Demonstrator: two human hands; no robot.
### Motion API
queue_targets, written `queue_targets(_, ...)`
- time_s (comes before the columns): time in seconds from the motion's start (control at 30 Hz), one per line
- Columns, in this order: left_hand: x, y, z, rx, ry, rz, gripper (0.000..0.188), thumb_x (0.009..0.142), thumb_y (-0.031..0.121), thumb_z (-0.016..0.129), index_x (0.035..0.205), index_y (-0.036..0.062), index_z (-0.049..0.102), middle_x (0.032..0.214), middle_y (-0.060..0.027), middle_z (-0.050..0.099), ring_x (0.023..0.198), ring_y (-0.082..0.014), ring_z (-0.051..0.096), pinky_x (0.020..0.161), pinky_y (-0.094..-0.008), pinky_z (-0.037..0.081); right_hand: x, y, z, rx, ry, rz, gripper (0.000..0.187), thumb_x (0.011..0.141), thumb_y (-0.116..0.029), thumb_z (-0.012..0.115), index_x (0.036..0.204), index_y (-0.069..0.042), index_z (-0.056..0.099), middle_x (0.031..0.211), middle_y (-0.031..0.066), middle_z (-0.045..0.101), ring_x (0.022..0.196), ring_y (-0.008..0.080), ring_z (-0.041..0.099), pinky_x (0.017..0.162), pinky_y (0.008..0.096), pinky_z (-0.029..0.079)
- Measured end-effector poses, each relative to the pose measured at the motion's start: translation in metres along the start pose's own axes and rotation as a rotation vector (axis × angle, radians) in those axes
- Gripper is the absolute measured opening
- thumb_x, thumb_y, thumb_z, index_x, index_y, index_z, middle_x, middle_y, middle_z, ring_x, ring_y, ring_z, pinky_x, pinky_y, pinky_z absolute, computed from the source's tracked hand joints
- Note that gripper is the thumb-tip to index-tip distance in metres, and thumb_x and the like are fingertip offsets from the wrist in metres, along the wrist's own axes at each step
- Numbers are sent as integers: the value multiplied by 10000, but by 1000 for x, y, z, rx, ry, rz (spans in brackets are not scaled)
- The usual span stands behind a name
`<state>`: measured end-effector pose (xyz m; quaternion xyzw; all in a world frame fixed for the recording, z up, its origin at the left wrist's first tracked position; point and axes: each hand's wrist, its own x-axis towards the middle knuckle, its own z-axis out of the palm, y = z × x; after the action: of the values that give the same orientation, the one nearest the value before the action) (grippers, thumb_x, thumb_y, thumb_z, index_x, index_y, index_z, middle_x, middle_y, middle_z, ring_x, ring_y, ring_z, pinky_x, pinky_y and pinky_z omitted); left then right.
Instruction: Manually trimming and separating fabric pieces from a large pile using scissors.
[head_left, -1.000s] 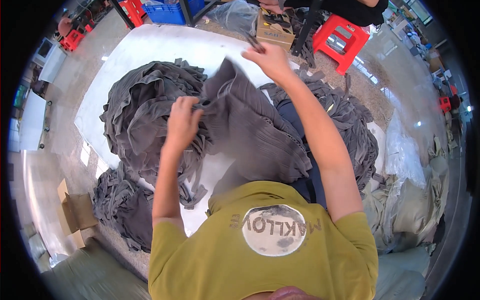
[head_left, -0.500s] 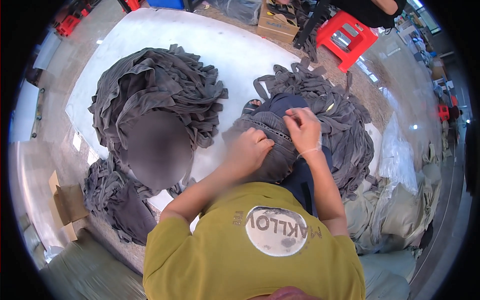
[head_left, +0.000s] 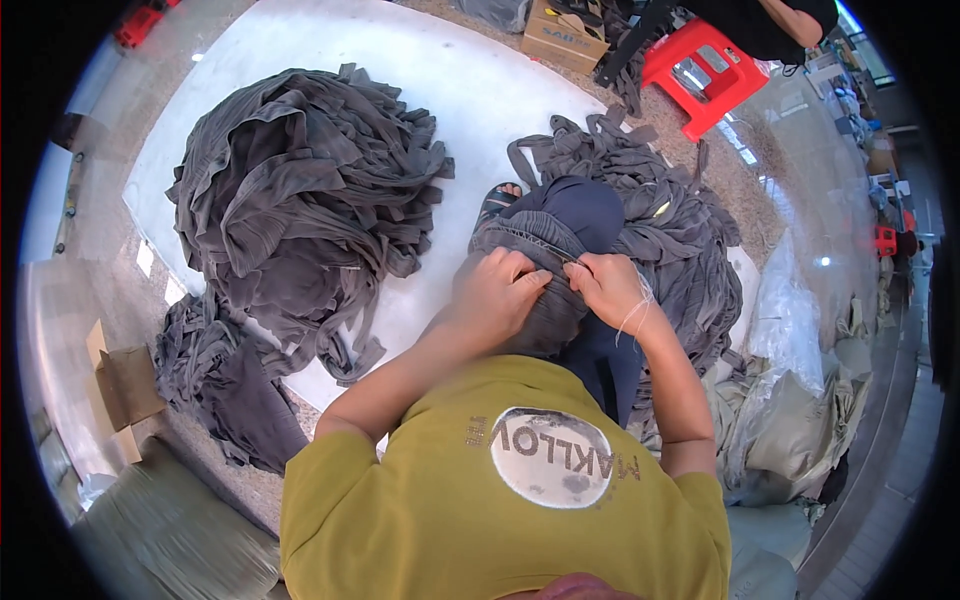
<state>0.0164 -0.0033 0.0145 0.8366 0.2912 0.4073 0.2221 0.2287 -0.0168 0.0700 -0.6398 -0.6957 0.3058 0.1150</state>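
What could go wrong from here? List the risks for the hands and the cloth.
1. Both hands, left hand and right hand, pinch the grey garment on the lap; pale loose threads trail over the right wrist and might snag.
2. The big grey pile trails strips toward the white sheet's edge; some could slide onto the floor.

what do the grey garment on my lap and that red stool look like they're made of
Grey garment: soft knit fabric, matte, judging by its limp folds and ribbed edge under both hands. Red stool: likely moulded plastic, with a smooth, slightly glossy surface.
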Motion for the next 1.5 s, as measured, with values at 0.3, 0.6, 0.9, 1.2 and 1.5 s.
queue_targets(0.3,2,-2,-4,-47,17,16,259,756,17,707,1011,50,676,898,-85,570,823,-284,562,721,-375,462,7,-7,-2,-67,-13,15,348,917,-288,583,777,18,671,756,255,638,767,439,639,710,503,509)
queue_targets(0.6,0,-5,0,-152,-31,12,171,762,4,695,926,41,664,861,-96,561,798,-310,549,715,-384,458,41,34,1,1333,9,85,333,934,-295,643,682,-101,545,538,-29,444,448,69,420,406,240,281)
queue_targets(0.9,-3,5,-10,31,57,86,105,757,42,657,855,80,658,914,-65,557,860,-284,549,752,-403,447,32,-17,13,-39,273,-51,204,749,-220,778,880,-74,722,806,115,644,744,280,653,661,373,515)
queue_targets(1.2,-13,56,-61,-475,-348,136,86,866,12,573,896,39,497,776,-124,497,687,-349,529,616,-435,427,81,60,-28,-505,946,-52,83,786,-88,648,841,-107,589,884,97,589,710,343,655,584,457,529)
queue_targets(1.5,-24,32,-77,-28,-226,205,71,821,26,602,885,18,571,1017,-111,652,1099,-331,616,911,-437,482,135,60,-39,-372,871,19,118,890,-193,616,929,-85,641,985,134,623,827,362,660,699,481,528)
